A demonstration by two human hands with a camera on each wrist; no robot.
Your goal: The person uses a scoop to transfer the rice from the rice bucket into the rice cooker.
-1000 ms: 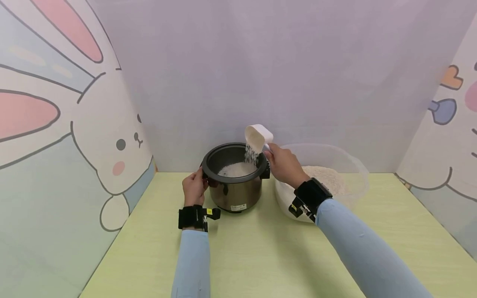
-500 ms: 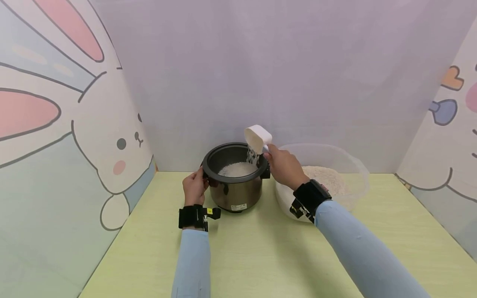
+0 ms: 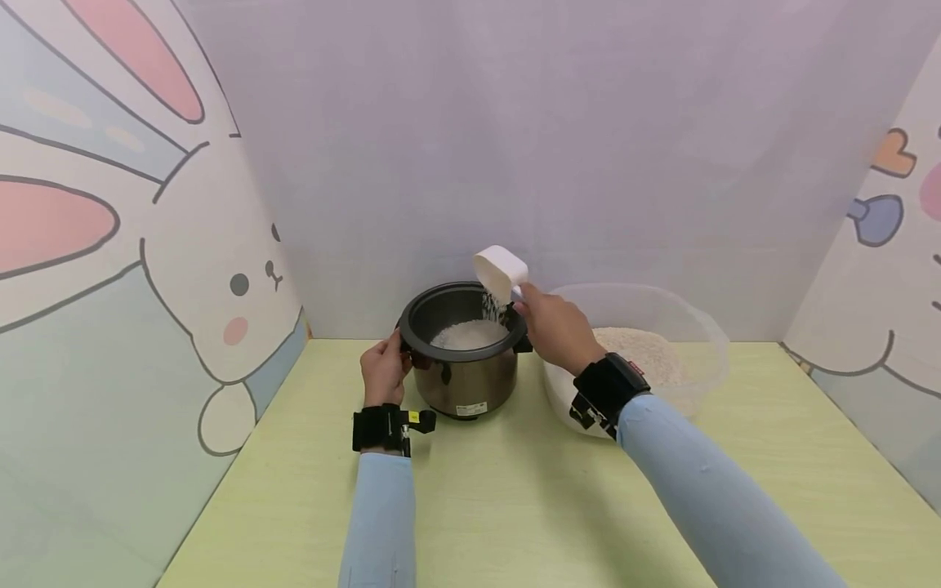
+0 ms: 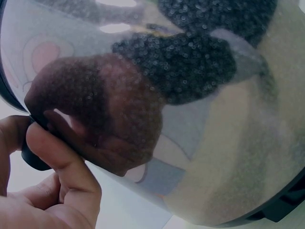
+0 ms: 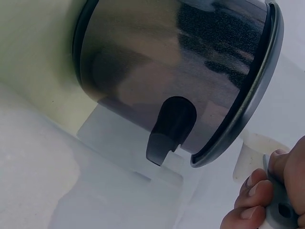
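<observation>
In the head view a dark rice cooker (image 3: 465,384) with a black rim stands on the table, white rice (image 3: 470,334) lying inside it. My left hand (image 3: 382,374) grips the black side handle (image 4: 36,155) of the cooker, thumb and fingers curled round it in the left wrist view. Above the cooker's right rim, my right hand (image 3: 560,328) holds a white measuring scoop (image 3: 503,271) by its handle. The scoop is tilted mouth down to the left, and grains of rice fall from it into the pot. In the right wrist view the fingers (image 5: 259,193) wrap the scoop handle (image 5: 281,207).
To the right of the cooker stands a large translucent tub (image 3: 709,347) with a heap of rice (image 3: 641,353) in it, partly behind my right wrist. The pale green table (image 3: 485,506) meets a plain back wall and rabbit-printed side walls (image 3: 243,359).
My right hand and the scoop have shifted slightly left over the cooker, and rice keeps falling. The left hand and the cooker have stayed put.
</observation>
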